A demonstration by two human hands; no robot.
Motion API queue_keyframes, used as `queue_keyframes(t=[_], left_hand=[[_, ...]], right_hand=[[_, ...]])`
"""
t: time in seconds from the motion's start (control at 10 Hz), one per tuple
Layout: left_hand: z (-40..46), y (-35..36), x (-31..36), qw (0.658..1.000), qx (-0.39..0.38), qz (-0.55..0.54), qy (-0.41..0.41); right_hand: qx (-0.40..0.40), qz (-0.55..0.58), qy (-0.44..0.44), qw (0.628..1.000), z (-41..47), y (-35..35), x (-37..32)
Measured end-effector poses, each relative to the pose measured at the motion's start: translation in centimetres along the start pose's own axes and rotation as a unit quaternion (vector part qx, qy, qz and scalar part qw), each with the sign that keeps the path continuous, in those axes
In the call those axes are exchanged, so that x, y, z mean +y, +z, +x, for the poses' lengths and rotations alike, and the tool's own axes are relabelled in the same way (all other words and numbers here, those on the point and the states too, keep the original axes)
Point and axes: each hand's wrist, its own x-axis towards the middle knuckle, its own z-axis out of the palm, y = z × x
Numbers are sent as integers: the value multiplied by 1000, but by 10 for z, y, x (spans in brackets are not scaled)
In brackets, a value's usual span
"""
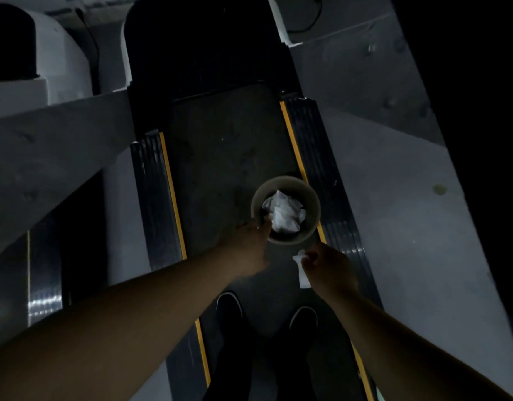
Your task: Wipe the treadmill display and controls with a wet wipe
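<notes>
Fingers: left hand (251, 244) grips cup (285, 209) rim, wipes (284, 215) bunched inside | right hand (327, 267) pinches wipe (303, 272) hanging below fingertips | advice: unfold it flat before wiping; display out of view.

Both arms reach down and forward, left hand (251, 244) gripping, right hand (326, 267) pinched closed.

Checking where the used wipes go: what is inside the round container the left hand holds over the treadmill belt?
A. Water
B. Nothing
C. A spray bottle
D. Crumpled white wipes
D: the container gripped at its rim by the left hand holds crumpled white wipes.
</notes>
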Motion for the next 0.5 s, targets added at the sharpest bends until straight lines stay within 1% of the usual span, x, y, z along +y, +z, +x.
queue_keyframes(t=[0.1, 0.2, 0.3, 0.4, 0.5], left_hand=[[22, 5, -9, 1000, 27, -8, 9], [41, 7, -16, 998, 54, 8, 17], [57, 9, -19, 998, 60, 5, 14], [63, 14, -21, 998, 65, 13, 11], [59, 22, -20, 998, 65, 3, 10]], right_hand=[[23, 8, -22, 999, 30, 12, -5], [55, -16, -35, 998, 60, 19, -10], [58, -28, -29, 998, 81, 27, -12], [71, -17, -35, 997, 84, 35, -8], [59, -30, -61, 996, 67, 46, 4]])
